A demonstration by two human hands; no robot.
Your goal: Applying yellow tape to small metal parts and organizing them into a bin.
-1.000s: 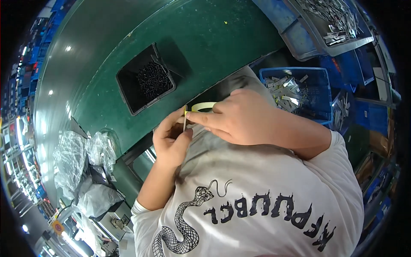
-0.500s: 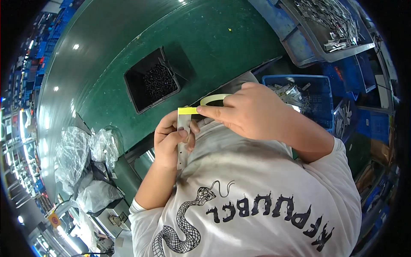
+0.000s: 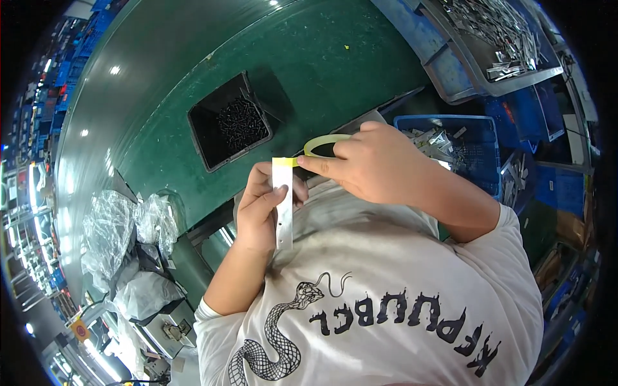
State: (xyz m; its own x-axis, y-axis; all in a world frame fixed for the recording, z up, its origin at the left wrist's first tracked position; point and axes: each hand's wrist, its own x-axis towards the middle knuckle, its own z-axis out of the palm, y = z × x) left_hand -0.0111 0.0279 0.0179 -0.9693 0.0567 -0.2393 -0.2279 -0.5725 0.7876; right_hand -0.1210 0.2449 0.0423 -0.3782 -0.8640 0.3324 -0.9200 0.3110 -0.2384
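My left hand [image 3: 259, 206] grips a flat metal strip [image 3: 283, 219] with small holes near its lower end, thumb on its face. Yellow tape covers the strip's upper end and runs across to a roll of yellow tape [image 3: 310, 147]. My right hand [image 3: 367, 164] is closed around that roll, its index fingertip pressing the tape beside the strip's edge. The far side of the roll is hidden behind my fingers. Both hands are in front of my chest, near the edge of the green table.
On the green table [image 3: 309, 71] stands a black bin [image 3: 205, 138] of small black parts. Clear plastic bags [image 3: 109, 225] lie at the left. At the right, a blue crate [image 3: 479, 119] holds metal pieces, and a grey tray [image 3: 537, 76] of metal strips sits above it.
The strip has turned its flat face more fully into view and moved slightly right. Tape now wraps over its top end, and the stretch between strip and roll is shorter.
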